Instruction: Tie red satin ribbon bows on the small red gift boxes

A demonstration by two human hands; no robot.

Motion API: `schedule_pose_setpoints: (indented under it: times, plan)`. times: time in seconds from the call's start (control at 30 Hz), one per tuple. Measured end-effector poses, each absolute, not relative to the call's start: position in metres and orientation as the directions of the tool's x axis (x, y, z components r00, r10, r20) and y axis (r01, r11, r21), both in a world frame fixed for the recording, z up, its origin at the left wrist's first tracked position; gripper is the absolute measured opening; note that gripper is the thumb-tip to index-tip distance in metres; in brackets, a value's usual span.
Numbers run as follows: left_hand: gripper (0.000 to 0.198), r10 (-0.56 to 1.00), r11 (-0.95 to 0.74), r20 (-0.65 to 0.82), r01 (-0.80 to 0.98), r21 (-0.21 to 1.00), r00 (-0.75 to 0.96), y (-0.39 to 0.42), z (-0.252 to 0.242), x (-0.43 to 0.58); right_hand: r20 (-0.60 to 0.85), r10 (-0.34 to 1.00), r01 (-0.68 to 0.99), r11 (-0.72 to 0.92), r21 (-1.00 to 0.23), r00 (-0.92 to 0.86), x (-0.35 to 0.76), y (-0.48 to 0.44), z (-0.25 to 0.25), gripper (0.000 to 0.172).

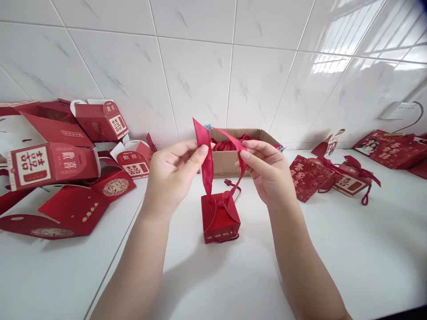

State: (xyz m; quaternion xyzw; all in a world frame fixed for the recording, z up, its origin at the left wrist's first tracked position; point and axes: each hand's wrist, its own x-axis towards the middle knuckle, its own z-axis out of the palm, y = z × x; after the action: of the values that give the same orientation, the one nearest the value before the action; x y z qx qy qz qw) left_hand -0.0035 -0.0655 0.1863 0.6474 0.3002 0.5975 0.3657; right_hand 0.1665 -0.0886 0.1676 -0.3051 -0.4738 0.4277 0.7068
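Observation:
A small red gift box (220,218) stands on the white counter (350,258) between my arms. A red ribbon (207,164) runs up from the box top. My left hand (171,175) pinches one ribbon end between thumb and fingers, above and left of the box. My right hand (267,171) pinches the other ribbon strand, above and right of the box. Both ribbon ends are raised and cross near the top.
A pile of red folded and unfolded gift boxes (56,164) lies at the left. A brown cardboard carton (230,158) with red ribbons stands behind my hands. Finished red boxes (347,182) and flat red cards (390,151) lie at the right. A tiled wall (200,66) backs the counter.

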Motion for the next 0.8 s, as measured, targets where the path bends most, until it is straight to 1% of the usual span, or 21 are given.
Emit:
schedule_pose_setpoints:
  times: [0.1, 0.13, 0.17, 0.23, 0.33, 0.4, 0.6, 0.8]
  plan:
    - [0.015, 0.799, -0.601, 0.601, -0.027, 0.799, 0.022, -0.069, 0.188, -0.001, 0.41, 0.886, -0.302, 0.46, -0.835, 0.215, 0.164, -0.091, 0.17, 0.033]
    - [0.015, 0.791, -0.612, 0.612, -0.012, 0.791, -0.012, -0.07, 0.188, -0.001, 0.412, 0.884, -0.295, 0.464, -0.835, 0.223, 0.162, -0.092, 0.17, 0.035]
    - [0.014, 0.786, -0.617, 0.617, 0.008, 0.787, -0.042, -0.071, 0.189, -0.001, 0.414, 0.881, -0.288, 0.468, -0.835, 0.23, 0.161, -0.093, 0.17, 0.034]
    - [0.013, 0.779, -0.62, 0.621, 0.039, 0.784, -0.085, -0.072, 0.19, -0.002, 0.424, 0.872, -0.282, 0.483, -0.829, 0.244, 0.159, -0.095, 0.17, 0.025]
    - [0.012, 0.772, -0.626, 0.628, 0.049, 0.778, -0.102, -0.072, 0.191, -0.003, 0.428, 0.864, -0.293, 0.495, -0.818, 0.265, 0.158, -0.097, 0.17, 0.011]
    - [0.012, 0.761, -0.639, 0.64, 0.046, 0.768, -0.109, -0.073, 0.191, -0.004, 0.43, 0.862, -0.301, 0.499, -0.813, 0.269, 0.158, -0.098, 0.17, 0.006]
    - [0.01, 0.756, -0.639, 0.642, 0.068, 0.766, -0.129, -0.077, 0.194, -0.004, 0.464, 0.849, -0.311, 0.525, -0.792, 0.252, 0.159, -0.102, 0.173, 0.002]
    - [0.006, 0.729, -0.674, 0.67, 0.027, 0.739, -0.144, -0.079, 0.195, -0.001, 0.476, 0.852, -0.233, 0.519, -0.822, 0.219, 0.157, -0.104, 0.173, 0.006]
